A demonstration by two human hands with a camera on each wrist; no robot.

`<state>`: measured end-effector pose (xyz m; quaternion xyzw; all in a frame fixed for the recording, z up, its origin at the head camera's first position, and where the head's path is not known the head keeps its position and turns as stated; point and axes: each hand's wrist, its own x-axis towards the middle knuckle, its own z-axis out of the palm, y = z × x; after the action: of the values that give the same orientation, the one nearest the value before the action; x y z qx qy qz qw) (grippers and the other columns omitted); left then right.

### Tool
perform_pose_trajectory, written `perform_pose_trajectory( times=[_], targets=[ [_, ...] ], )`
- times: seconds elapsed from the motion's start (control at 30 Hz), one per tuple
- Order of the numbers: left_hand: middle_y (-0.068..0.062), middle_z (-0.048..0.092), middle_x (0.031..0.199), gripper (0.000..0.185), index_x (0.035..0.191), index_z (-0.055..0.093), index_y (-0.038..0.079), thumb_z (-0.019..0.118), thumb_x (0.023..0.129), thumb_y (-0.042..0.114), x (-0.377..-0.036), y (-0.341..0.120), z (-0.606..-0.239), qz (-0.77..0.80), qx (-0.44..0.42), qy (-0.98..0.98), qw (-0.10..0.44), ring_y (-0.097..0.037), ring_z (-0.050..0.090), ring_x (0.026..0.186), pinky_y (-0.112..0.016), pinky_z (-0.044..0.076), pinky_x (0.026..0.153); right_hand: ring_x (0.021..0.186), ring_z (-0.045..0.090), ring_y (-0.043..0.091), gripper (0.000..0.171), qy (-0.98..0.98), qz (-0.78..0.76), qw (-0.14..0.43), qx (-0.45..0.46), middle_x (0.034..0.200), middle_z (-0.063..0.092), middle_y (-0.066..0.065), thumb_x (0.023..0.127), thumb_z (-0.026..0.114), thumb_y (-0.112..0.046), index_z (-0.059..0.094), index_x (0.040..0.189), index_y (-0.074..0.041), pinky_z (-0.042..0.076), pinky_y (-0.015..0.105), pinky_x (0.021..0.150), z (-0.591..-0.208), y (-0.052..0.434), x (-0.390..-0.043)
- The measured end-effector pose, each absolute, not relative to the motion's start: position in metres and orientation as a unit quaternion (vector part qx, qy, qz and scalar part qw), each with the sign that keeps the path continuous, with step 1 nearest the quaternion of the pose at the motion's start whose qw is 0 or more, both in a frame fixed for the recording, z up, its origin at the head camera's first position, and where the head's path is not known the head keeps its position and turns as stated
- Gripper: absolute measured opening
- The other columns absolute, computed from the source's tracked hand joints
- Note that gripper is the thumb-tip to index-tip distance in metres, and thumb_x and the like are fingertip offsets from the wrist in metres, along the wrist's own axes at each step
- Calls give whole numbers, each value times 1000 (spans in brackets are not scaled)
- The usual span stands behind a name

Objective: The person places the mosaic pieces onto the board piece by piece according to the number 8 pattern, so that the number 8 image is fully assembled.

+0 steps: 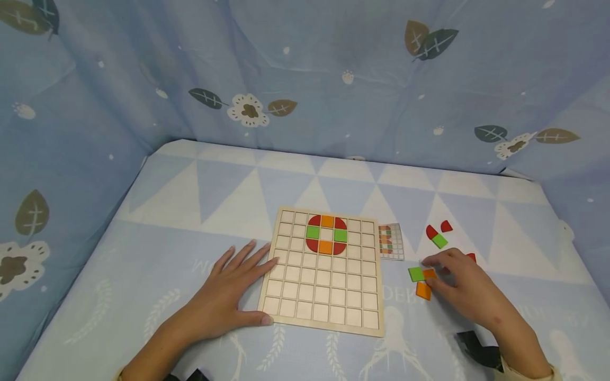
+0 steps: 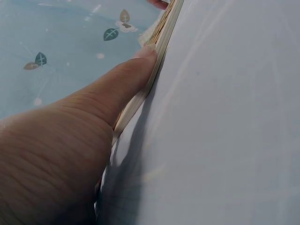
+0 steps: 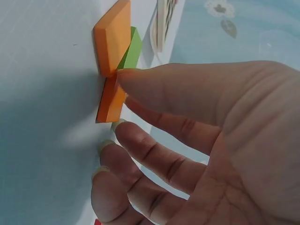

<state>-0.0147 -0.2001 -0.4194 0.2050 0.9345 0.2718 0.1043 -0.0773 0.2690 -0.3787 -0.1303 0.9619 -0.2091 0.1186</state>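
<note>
A wooden grid board [image 1: 321, 323] lies on the table, with red rounded, orange and green tiles set in a ring near its far edge. My left hand [image 1: 233, 296] rests spread at the board's left side; its thumb [image 2: 126, 77] touches the board's edge [image 2: 161, 51] in the left wrist view. At the right, my right hand [image 1: 464, 288] curls over an orange square tile [image 3: 112, 101], thumb tip on it and the index fingertip largely hidden behind. Beside that tile are a green tile [image 1: 416, 274] and another orange tile [image 1: 423, 291].
A printed pattern card [image 1: 392, 242] lies against the board's right edge. Farther back sit red quarter-round tiles [image 1: 446, 226] and a green tile [image 1: 439, 241]; another red tile [image 1: 472, 257] shows partly behind my right hand. A blue patterned curtain [image 1: 333, 79] hangs behind the table.
</note>
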Motion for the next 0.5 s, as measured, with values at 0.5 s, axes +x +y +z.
perform_pose_trajectory(
  times=[0.5],
  targets=[
    [11, 15, 174, 106, 166, 32, 34, 76, 78, 75, -15, -201, -421, 269, 210, 935, 99, -23, 2, 161, -51, -3, 126, 84, 53, 22, 31, 966, -194, 158, -62, 89, 58, 3, 89, 84, -18, 68, 109, -1, 48, 30, 67, -385, 273, -82]
  ],
)
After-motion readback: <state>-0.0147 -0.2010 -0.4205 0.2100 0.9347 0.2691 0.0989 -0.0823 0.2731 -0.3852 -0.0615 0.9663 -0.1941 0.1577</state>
